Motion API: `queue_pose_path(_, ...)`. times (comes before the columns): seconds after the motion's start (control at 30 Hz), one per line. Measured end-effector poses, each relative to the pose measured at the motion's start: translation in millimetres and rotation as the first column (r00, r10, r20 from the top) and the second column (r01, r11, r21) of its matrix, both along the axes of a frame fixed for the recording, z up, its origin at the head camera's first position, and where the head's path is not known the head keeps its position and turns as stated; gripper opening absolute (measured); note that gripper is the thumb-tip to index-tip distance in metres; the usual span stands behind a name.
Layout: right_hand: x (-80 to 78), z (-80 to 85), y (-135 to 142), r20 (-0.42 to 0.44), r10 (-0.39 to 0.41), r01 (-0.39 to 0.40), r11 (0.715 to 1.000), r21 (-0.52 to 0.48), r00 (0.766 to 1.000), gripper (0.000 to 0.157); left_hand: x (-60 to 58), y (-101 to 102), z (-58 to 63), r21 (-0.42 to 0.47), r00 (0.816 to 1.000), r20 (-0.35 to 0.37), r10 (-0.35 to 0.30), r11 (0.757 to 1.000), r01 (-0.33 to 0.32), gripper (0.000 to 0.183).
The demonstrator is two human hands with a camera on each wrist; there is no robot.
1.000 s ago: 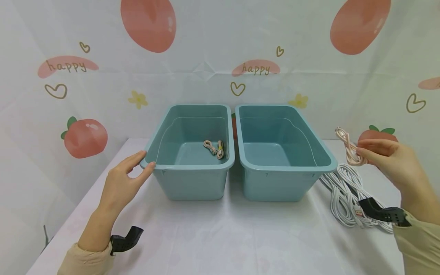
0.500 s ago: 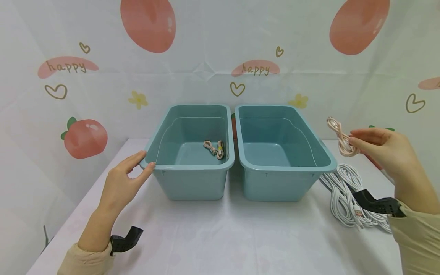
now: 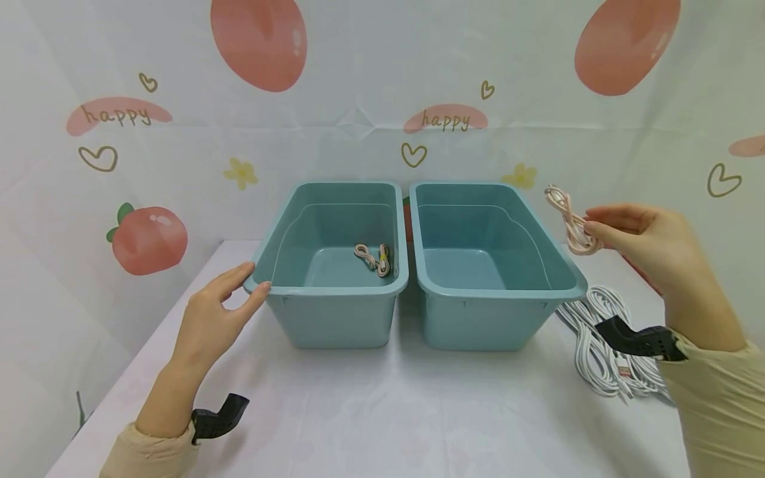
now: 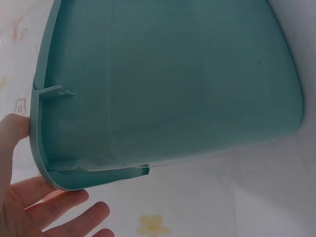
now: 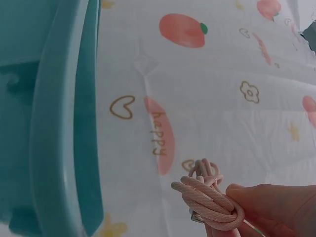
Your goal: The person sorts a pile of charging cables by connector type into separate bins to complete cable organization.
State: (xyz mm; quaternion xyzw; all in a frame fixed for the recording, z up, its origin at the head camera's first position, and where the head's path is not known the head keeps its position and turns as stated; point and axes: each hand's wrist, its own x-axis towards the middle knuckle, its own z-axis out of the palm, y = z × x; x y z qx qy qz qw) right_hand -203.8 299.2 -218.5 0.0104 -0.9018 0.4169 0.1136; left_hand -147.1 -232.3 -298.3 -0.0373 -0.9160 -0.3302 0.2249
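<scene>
My left hand (image 3: 209,318) holds the near left corner of the left blue-green bin (image 3: 335,318), thumb on the front rim and fingers at the side rim. Inside that bin lie small coiled cables (image 3: 383,260), one with a yellow tie. My right hand (image 3: 663,249) pinches a pale pink coiled cable (image 3: 574,222) between thumb and fingers, raised near the right edge of the right blue-green bin (image 3: 472,322). In the right wrist view the pink cable (image 5: 210,202) shows its looped braided cord, with the bin's rim (image 5: 54,123) at left.
White coiled cables (image 3: 603,365) lie on the white-covered table (image 3: 382,411) right of the right bin, partly under my right forearm. The two bins stand side by side with a narrow gap. A patterned cloth (image 3: 346,86) hangs behind them.
My right hand has moved left and up with the pink cable, from above the white cables toward the right bin. The left hand and both bins have stayed in place.
</scene>
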Motion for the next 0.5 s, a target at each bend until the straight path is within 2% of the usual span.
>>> queue_pose_path(0.07, -1.9, 1.9, -4, 0.001, 0.018, -0.018, 1.000, -0.013, 1.000, 0.030, -0.2, 0, 0.2, 0.002, 1.000, 0.001, -0.002, 1.000, 0.002, 0.055)
queue_pose_path(0.2, -6.0, 5.5, -14, -0.037, 0.052, -0.054, 0.997, -0.051, 0.998, 0.016, -0.5, 0, 1.0, 0.010, 1.000, 0.004, -0.009, 1.000, 0.009, 0.055)
queue_pose_path(0.33, -9.4, 9.3, -24, -0.077, 0.084, -0.090, 0.993, -0.072, 0.993, 0.019, -0.9, 0, 1.4, 0.013, 1.000, -0.004, -0.013, 1.000, 0.013, 0.055)
queue_pose_path(0.5, -13.2, 13.6, -37, -0.088, 0.102, -0.108, 0.992, -0.065, 0.991, 0.019, -1.1, 1, 1.4, 0.019, 1.000, -0.011, -0.016, 1.000, 0.016, 0.054)
